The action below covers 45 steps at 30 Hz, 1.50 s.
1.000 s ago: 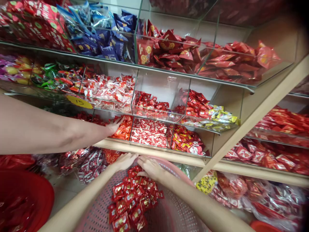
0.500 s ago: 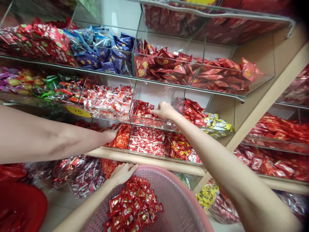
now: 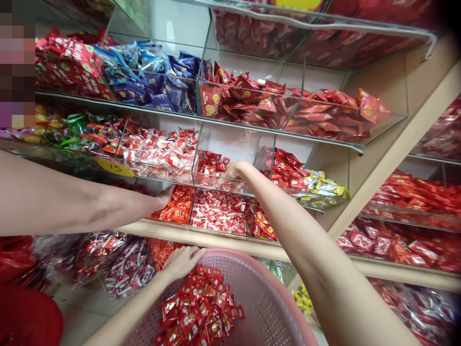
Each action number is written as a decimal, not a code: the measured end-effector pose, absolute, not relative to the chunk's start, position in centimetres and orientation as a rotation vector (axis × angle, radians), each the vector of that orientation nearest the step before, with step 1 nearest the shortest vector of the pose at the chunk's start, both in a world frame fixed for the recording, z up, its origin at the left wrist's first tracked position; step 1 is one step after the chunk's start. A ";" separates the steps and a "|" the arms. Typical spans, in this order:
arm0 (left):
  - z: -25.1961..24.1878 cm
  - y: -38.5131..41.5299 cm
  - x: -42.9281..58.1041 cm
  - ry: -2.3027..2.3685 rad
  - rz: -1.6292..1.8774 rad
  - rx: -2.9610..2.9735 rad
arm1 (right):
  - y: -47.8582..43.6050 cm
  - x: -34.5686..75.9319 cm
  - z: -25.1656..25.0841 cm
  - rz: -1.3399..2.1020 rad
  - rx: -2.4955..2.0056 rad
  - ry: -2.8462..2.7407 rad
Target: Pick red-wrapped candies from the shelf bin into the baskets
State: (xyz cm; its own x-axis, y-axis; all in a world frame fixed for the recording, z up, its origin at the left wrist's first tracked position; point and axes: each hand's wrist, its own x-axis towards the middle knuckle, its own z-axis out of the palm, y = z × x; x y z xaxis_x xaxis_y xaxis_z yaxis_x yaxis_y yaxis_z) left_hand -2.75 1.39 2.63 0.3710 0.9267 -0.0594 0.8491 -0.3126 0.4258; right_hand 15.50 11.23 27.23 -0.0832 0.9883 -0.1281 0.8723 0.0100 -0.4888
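Note:
My left hand (image 3: 185, 261) grips the rim of a pink plastic basket (image 3: 284, 293), its fingers bent over the edge. Red-wrapped candies (image 3: 201, 307) lie heaped in the basket. Up on the middle shelf, my right hand (image 3: 233, 174) reaches down into a clear-walled compartment, fingers apart and partly blurred behind the clear front. Small red candy packets (image 3: 212, 163) lie beside and under it, and I see none held in the fingers. Another person's hand (image 3: 164, 198) reaches in from the left, over orange-red packets (image 3: 178, 204) in the lower row.
Clear dividers split the shelves into compartments of candy, with blue packets (image 3: 154, 81) and red packets (image 3: 248, 96) above. A yellow price tag (image 3: 114, 167) hangs on the middle ledge. Bagged candy (image 3: 129, 269) lies below; a red tub (image 3: 32, 317) stands at lower left.
My right hand has moved slightly left and down, deeper into the compartment, with the wrist bent more. The other person's hand has drawn slightly left. My left hand stays on the rim.

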 end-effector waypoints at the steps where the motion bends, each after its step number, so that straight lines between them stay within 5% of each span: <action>1: 2.6 1.4 -2.8 1.547 0.276 2.251 | 11.0 15.5 27.3 0.743 -2.026 -2.011; 10: 2.7 1.4 -2.6 1.564 0.264 2.244 | 10.9 16.3 27.1 0.686 -1.900 -2.011; 27: 2.0 1.6 -2.8 1.534 0.311 2.295 | 10.0 18.6 27.4 1.104 -1.359 -1.311; 39: 1.6 1.8 -2.8 1.562 0.308 2.337 | 10.0 15.2 28.1 0.262 -2.115 -2.276; 45: 1.6 1.6 -2.9 1.576 0.301 2.345 | 10.8 14.5 28.4 0.228 -2.263 -2.496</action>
State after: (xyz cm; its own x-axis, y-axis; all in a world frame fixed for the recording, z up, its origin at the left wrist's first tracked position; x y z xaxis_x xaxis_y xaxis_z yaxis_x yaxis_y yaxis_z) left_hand -2.86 1.59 1.60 0.3767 0.9263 0.0071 0.8636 -0.3539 0.3592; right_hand 14.47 10.75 28.36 -0.0869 0.9612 -0.2617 0.9928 0.1054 0.0575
